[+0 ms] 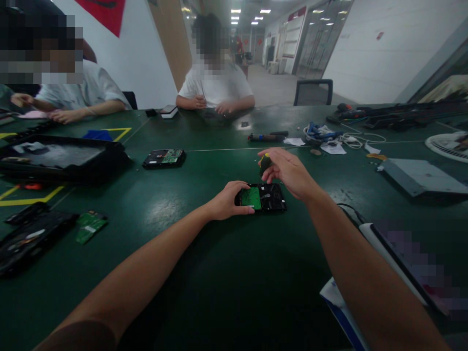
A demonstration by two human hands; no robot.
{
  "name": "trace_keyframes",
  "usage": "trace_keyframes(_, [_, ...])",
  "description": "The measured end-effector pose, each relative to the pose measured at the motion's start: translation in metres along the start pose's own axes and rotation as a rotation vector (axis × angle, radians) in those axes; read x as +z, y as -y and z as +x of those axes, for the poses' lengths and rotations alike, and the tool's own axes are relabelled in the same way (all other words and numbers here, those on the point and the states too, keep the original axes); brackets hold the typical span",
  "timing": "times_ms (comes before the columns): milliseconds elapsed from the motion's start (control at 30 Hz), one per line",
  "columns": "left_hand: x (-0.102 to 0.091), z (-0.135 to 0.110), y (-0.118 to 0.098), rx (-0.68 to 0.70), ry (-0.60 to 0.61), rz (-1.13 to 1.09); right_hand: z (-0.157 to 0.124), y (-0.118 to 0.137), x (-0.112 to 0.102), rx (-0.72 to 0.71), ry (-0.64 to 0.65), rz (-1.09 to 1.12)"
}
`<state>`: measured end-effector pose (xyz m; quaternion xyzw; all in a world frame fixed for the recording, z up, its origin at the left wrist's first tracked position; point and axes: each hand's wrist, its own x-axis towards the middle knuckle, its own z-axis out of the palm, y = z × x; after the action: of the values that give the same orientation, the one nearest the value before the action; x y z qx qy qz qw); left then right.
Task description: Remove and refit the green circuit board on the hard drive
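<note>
Big dark green tabletop (204,278) here, with yellow tape (32,199) marked out on the left side and thin pale lines running across it. Room looks like an office: white wall (380,44) on the right, lit corridor (256,73) going back in the middle, black chair (313,87) at the far edge. Two people sit across, one in a white top (215,85), one further left in a pale shirt (97,80).

The hard drive (272,199) is in front of the wearer, a bit right of center, flat with the green circuit board up. Long axis goes left to right, board end toward the left hand (237,200), black end to the right. Left fingers are pinching that left end, thumb on the near edge. Right hand (285,170) has its fingers curled round a green and yellow screwdriver (264,165), shaft down over the drive; can't tell if the tip touches.

Labels on the drive are too tiny to read, and the red banner (109,14) is cut off, just dark strokes.
</note>
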<state>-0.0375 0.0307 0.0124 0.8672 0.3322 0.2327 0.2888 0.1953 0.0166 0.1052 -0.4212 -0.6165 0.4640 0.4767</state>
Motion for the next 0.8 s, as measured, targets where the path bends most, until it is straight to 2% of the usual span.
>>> trace_keyframes(233, [0.0014,-0.0001,0.0015,0.001,-0.011,-0.012,-0.0015,0.0004,-0.0038,-0.07,-0.033,-0.184])
trace_keyframes(400, [0.0018,0.0003,0.0026,0.018,-0.016,-0.008,-0.0025,0.0023,-0.001,-0.073,-0.063,-0.124])
trace_keyframes(567, [0.0018,0.0008,0.0041,0.025,-0.014,0.002,-0.0005,-0.0001,0.0003,-0.052,-0.036,-0.037])
trace_keyframes(800, [0.0006,0.0002,0.0017,0.008,-0.003,-0.003,-0.001,-0.0005,-0.0057,-0.066,-0.04,-0.197])
